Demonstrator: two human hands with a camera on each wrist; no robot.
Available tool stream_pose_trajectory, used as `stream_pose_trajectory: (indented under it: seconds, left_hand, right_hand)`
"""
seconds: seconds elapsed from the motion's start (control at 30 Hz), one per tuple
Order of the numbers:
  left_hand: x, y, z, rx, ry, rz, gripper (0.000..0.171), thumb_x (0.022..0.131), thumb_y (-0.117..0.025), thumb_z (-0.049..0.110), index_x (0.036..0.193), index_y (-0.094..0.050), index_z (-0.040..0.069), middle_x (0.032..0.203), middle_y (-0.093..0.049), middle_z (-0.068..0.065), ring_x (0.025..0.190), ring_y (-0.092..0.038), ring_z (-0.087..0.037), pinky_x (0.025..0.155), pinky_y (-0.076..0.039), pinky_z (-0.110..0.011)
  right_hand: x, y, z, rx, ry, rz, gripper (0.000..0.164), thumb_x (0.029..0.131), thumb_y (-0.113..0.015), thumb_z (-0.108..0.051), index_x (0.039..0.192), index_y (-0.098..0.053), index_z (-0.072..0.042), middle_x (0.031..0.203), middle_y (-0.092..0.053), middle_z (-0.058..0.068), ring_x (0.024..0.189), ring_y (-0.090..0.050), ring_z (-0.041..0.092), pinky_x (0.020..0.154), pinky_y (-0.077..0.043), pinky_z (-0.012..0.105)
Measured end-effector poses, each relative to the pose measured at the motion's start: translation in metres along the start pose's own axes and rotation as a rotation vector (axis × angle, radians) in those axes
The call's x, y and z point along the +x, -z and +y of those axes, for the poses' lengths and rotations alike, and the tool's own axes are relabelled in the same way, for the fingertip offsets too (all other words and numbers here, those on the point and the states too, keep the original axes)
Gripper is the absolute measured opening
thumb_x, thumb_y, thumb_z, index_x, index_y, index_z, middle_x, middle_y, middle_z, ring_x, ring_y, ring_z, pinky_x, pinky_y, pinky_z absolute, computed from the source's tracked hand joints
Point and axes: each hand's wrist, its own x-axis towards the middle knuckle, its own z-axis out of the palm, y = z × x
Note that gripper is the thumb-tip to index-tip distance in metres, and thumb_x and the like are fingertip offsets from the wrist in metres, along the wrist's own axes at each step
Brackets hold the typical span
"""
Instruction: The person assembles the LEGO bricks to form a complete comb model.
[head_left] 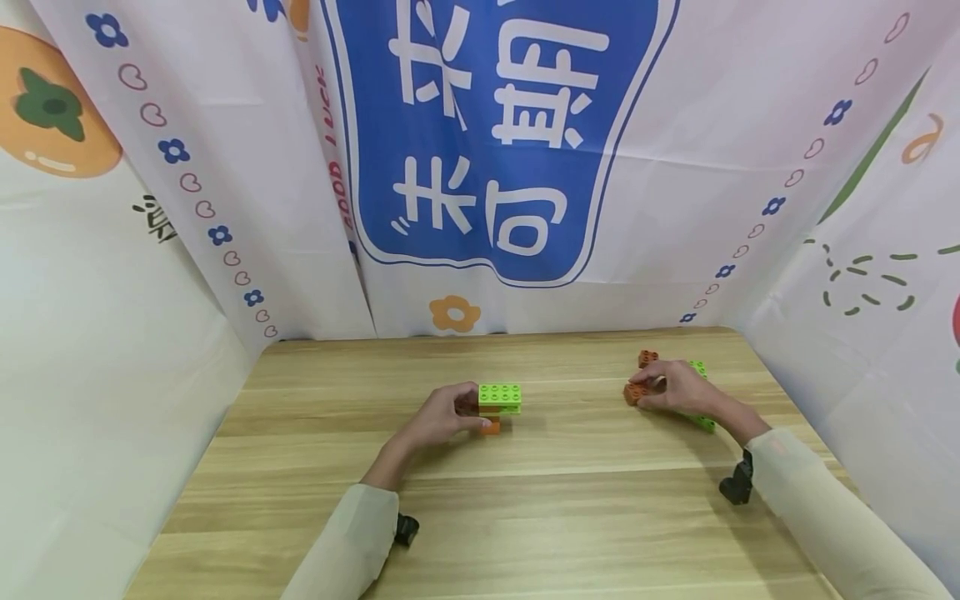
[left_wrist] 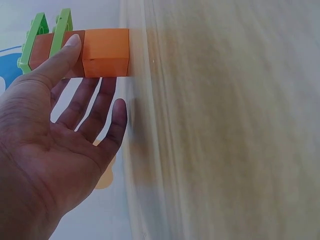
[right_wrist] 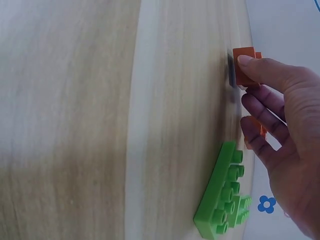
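While left hand (head_left: pixel 441 417) reaches forward, it grips a block tower (head_left: pixel 499 393) | right hand (head_left: pixel 681 387), stretched out, pinches an orange block (head_left: pixel 633 393)

Bright head view, soft shadows

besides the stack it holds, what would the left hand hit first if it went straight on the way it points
Probably the cloth: ahead of the left hand and its stack, the way over the table looks free, though depth is hard to judge.
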Motion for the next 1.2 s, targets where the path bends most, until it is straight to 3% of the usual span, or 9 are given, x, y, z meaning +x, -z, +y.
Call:
stream_pose_trajectory:
  seconds: [0.13,0.27,0.67,0.93,1.2]
  left_hand:
    - [0.0,0.0,-0.001,0.005,0.005,0.005,0.026,0.092,-0.084,0.011,0.114,-0.07,0.012,0.113,-0.074,-0.002,0.097,-0.066,-0.017,0.086,-0.058,-0.032]
    - [0.0,0.0,-0.001,0.004,0.008,0.007,0.026,0.092,-0.084,0.011,0.114,-0.071,0.012,0.113,-0.074,-0.003,0.097,-0.066,-0.017,0.086,-0.058,-0.033]
    - [0.0,-0.001,-0.001,0.012,0.015,0.011,0.025,0.092,-0.084,0.012,0.113,-0.071,0.013,0.112,-0.074,-0.001,0.096,-0.067,-0.016,0.086,-0.057,-0.032]
    - [0.001,-0.001,-0.002,0.014,0.005,0.009,0.025,0.092,-0.084,0.01,0.112,-0.07,0.012,0.11,-0.074,-0.002,0.095,-0.066,-0.016,0.084,-0.057,-0.03]
    - [0.001,-0.001,-0.003,0.012,0.006,0.008,0.024,0.092,-0.084,0.011,0.111,-0.07,0.012,0.109,-0.074,-0.002,0.094,-0.066,-0.016,0.084,-0.057,-0.03]
  right_hand:
    - [0.001,0.0,-0.005,0.001,-0.009,-0.011,0.037,0.084,-0.091,-0.013,0.117,-0.078,-0.005,0.111,-0.076,0.011,0.094,-0.072,0.022,0.079,-0.06,0.03]
    - [0.003,0.0,-0.009,-0.001,-0.006,-0.01,0.037,0.084,-0.089,-0.013,0.118,-0.078,-0.005,0.109,-0.076,0.008,0.096,-0.073,0.024,0.08,-0.061,0.033]
    - [0.011,-0.007,-0.026,-0.014,0.093,0.042,0.035,0.084,-0.091,-0.014,0.116,-0.079,-0.008,0.108,-0.076,0.005,0.093,-0.072,0.019,0.079,-0.062,0.032]
    - [0.021,-0.008,-0.043,-0.03,0.17,0.062,0.038,0.083,-0.091,-0.011,0.118,-0.079,-0.008,0.107,-0.077,0.002,0.094,-0.071,0.018,0.084,-0.062,0.041]
    - [0.03,-0.011,-0.064,-0.045,0.245,0.074,0.037,0.082,-0.091,-0.007,0.117,-0.079,-0.008,0.107,-0.077,0.001,0.094,-0.073,0.019,0.084,-0.062,0.041]
